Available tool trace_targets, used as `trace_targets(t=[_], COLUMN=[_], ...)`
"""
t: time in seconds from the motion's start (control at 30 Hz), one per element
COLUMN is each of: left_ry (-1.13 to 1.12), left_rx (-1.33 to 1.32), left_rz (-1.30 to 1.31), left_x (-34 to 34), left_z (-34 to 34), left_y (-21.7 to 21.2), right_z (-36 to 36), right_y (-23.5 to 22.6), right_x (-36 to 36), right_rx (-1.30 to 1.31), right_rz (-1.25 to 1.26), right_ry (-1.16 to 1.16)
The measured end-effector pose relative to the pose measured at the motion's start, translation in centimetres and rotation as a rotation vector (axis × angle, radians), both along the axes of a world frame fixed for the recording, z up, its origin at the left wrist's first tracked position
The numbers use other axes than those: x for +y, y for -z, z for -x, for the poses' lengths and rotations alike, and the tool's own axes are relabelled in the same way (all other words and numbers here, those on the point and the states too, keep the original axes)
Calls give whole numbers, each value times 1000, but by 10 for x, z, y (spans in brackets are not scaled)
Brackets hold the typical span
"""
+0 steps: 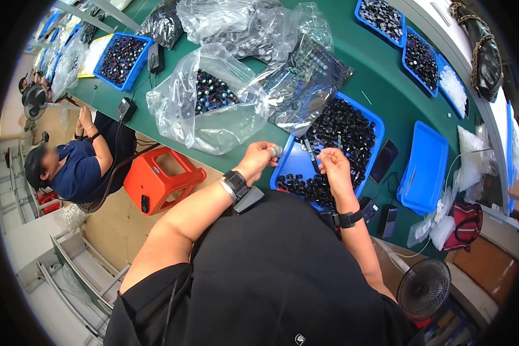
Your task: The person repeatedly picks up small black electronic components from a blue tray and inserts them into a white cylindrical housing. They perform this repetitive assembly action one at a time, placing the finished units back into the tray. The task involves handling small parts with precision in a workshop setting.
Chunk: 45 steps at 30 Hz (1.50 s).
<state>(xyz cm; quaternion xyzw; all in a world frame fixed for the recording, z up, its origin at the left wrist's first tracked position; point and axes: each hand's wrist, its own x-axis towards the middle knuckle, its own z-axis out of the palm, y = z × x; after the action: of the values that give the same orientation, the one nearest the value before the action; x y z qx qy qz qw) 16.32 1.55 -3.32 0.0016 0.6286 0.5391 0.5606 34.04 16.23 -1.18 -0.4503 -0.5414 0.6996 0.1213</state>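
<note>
My left hand point(259, 161) is closed in a pinch at the left rim of a blue tray point(380, 128). A small greyish, shiny piece point(275, 151) shows at its fingertips, too small to name. Over the tray, my right hand point(336, 169) has its fingers drawn together; what they hold, if anything, I cannot make out. Beside those fingertips a thin dark pen-like stick point(311, 153) lies at a slant, and whether they touch it is unclear. Many small black round parts point(349, 124) fill the tray's far side, with more of them point(305, 185) along its near edge.
Clear plastic bags point(213, 124) of small parts crowd the green table point(380, 86) ahead and left. Right of the tray lie a phone point(384, 160) and blue trays point(424, 167). Filled trays point(421, 60) line the far right. A seated person point(86, 161) and red stool point(155, 181) are left.
</note>
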Motion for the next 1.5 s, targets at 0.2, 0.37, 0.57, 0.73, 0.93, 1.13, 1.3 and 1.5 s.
trace_targets(t=[0.2, 0.37, 0.57, 0.73, 0.93, 1.13, 1.3, 1.5], left_ry=[-126, -65, -151, -89, 139, 125, 143, 12], left_rx=[-243, -41, 209, 14, 170, 547, 610, 442], left_rz=[-86, -94, -77, -276, -298, -498, -497, -423], left_x=[-6, -5, -6, -7, -2, 5, 5, 0], left_z=[12, 18, 14, 25, 13, 7, 4, 13], left_y=[4, -3, -14, -36, -77, -84, -85, -73], right_z=[-7, -9, -18, -23, 3, 3, -4, -10], right_y=[32, 35, 48, 58, 23, 25, 26, 33], right_x=[-9, -7, -3, 17, 12, 5, 8, 10], right_rx=[-132, -148, -149, -117, -42, -32, -43, -49], right_rz=[19, 26, -18, -177, -108, -59, -39, -30], right_ry=[-75, -104, -30, 141, 36, 16, 24, 47])
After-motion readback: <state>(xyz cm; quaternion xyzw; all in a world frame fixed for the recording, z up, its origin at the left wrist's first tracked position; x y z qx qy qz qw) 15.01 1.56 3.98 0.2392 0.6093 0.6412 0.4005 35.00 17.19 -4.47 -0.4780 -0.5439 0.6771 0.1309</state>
